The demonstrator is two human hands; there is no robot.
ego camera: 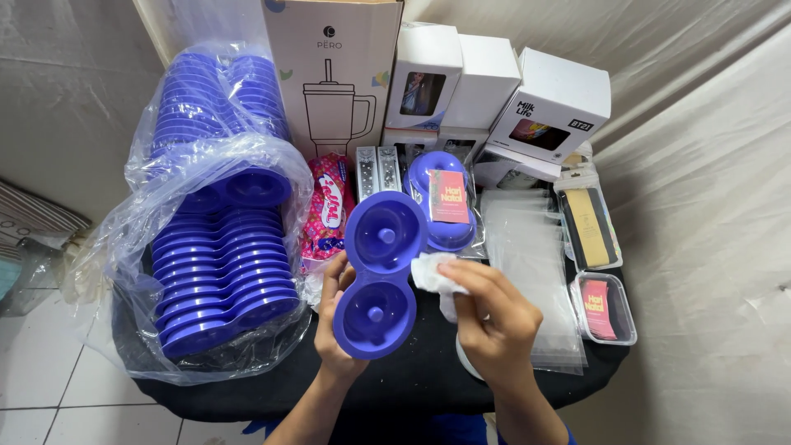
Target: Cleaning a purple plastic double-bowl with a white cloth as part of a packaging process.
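Observation:
My left hand [334,317] holds a blue plastic double-cup tray [381,272] upright from its left side, both round hollows facing me. My right hand [493,317] pinches a crumpled white tissue [432,272] against the tray's right edge. Both hands hover over the black table [412,379].
A clear bag with stacks of blue trays [218,255] fills the table's left. Behind stand white boxes [486,82], a tall box with a mug drawing [334,74], a pink snack packet [328,214] and a packed blue tray with a card [445,202]. Clear sleeves [535,264] and small containers [604,307] lie right.

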